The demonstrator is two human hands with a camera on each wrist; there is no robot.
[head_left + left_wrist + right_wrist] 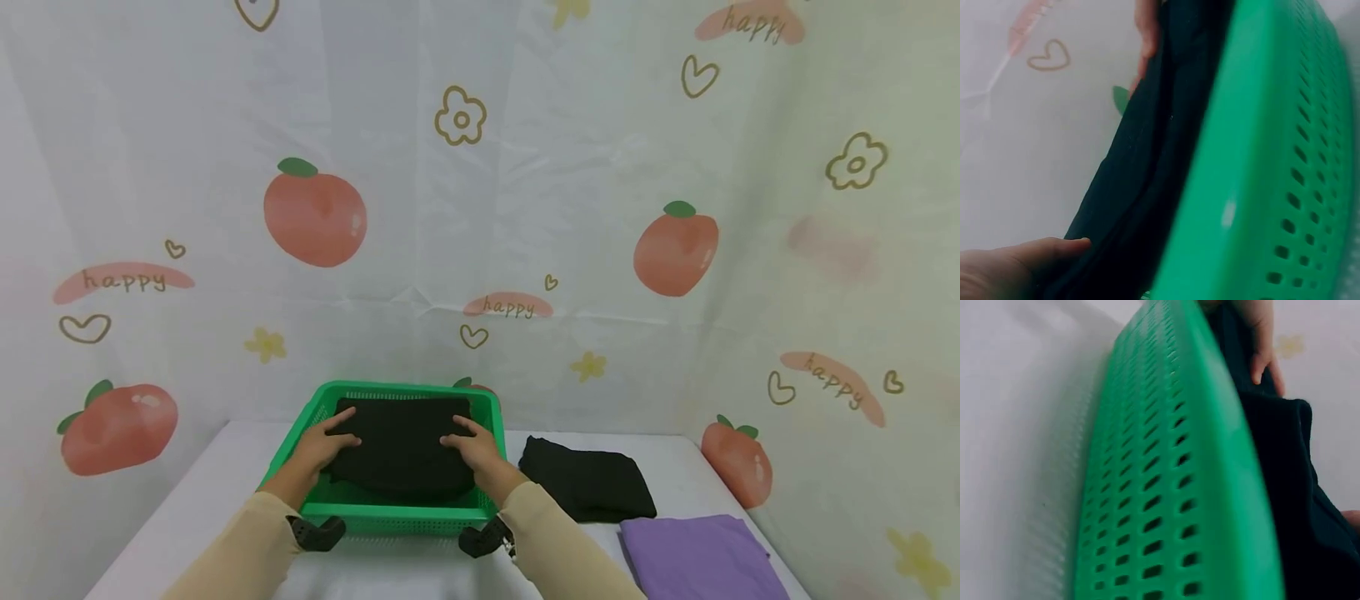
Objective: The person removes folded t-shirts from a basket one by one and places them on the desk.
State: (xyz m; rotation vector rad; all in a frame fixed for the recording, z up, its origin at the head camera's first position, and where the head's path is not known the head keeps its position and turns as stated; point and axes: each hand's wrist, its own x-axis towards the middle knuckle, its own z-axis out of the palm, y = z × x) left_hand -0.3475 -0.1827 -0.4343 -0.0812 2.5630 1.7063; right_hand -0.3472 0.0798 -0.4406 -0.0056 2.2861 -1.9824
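Note:
A folded black cloth (405, 442) lies inside a green plastic basket (401, 511). My left hand (318, 447) rests on the cloth's left side, thumb and a finger extended over its top. On the opposite side, my right hand (477, 450) touches the cloth with its thumb and a finger reaching inward. The left wrist view shows the left thumb (1054, 250) laid along the dark fabric (1141, 144). Parts of both hands are hidden behind the cloth and the basket's rim.
Right of the basket lies another folded black cloth (588, 479). A folded purple cloth (701, 558) is nearer, by the right edge of the white table (187, 508). A white curtain with printed fruit (577, 167) hangs behind.

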